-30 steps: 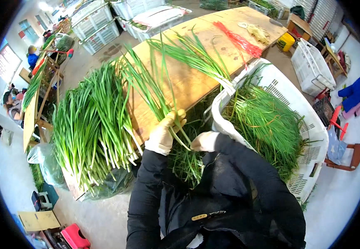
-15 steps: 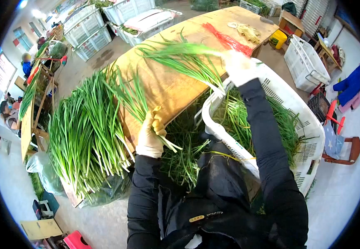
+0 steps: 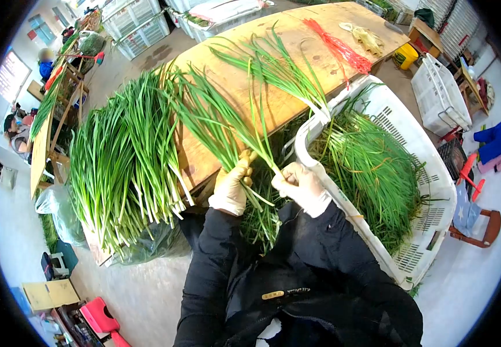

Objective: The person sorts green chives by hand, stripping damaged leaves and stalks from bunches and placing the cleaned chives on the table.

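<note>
My left hand, in a pale glove, is closed around a bunch of Chinese chives, its leaves fanning over the wooden table. Close beside it, my gloved right hand pinches a few chive stalks near their pale ends, leaves pointing away from me. A thick pile of chives covers the table's left end, stalk ends toward me. Another small bunch lies at the right edge, its white ends by the crate rim. Loose chives fill part of the white crate on my right.
Red plastic strings and a spare pair of gloves lie at the table's far end. White crates are stacked behind it. A yellow bucket stands at the far right. Other people sit at the left.
My right hand has come down from above the crate's far corner to beside my left hand, bringing chive stalks with it. My view has shifted slightly.
</note>
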A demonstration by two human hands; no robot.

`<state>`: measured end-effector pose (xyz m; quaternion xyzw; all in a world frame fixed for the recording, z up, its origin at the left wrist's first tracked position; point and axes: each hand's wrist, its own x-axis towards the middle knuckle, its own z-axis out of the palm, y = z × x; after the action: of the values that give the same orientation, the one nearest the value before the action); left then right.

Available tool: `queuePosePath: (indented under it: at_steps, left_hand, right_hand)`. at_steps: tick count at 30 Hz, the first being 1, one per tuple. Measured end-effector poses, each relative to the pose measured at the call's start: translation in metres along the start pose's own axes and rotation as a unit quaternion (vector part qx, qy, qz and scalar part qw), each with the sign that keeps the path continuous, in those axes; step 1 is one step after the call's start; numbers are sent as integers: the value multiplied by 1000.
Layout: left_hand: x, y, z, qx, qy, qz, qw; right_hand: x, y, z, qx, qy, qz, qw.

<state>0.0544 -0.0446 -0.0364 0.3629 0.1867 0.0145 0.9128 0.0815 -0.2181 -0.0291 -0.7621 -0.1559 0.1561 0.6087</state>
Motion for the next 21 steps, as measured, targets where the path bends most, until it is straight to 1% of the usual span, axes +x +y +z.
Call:
queuePosePath:
  at_steps: [1,2,3,4,5,6,7,8,9,10,12,13,14,16,17,19,20,21]
  left_hand:
    - [-1,-5,0,-4,9,5,1000]
    - [-3,-7,1,-7,16,10,1000]
    - [-3,-6,2,-43,-41,-11,998]
    - [-2,-5,-1,-60,-79,-29,995]
    - [-2,-6,-2,-72,-79,-30,994]
    - [-2,-7,-3,-85,-79,-32,993]
    - [0,-8,-7,-85,-79,-31,993]
    - [2,-8,-12,-56,-94,-36,993]
    - [2,-8,-16,-26,-108,-40,993]
    - [0,-9,-11,-26,-108,-39,993]
    - [-4,-15,5,45,3,36,998]
    - [-3,-15,6,41,3,36,998]
    - [-6,-14,11,26,38,25,999]
    - [-5,-18,12,54,52,64,995]
    - [-6,-18,12,54,53,64,995]
    - [-7,-16,13,63,65,68,994]
    - [-5,-14,13,54,78,73,993]
    - [-4,-10,15,41,101,91,990]
  right_hand:
    - [-5,1,7,8,-7,-1,1000]
    - [-8,5,13,64,-45,5,997]
    - [-11,4,16,77,-64,15,995]
    - [-13,2,18,90,-82,25,992]
    - [-13,0,19,134,-105,25,985]
    - [-13,-1,18,134,-105,26,985]
    - [-10,-2,17,88,-119,43,988]
    - [-7,-4,16,42,-134,61,988]
    - [-3,-7,15,-29,-138,46,989]
    - [1,-2,18,-200,-84,-45,975]
    - [11,1,22,-318,-21,-127,939]
    - [13,1,25,-323,2,-195,926]
    - [15,0,27,-329,4,-233,915]
    - [13,-6,26,-360,-17,-297,884]
    - [12,-7,26,-359,-18,-297,884]
    - [7,-6,23,-378,63,-412,827]
    - [1,-1,22,-371,93,-436,815]
    - [-9,0,20,-330,108,-445,826]
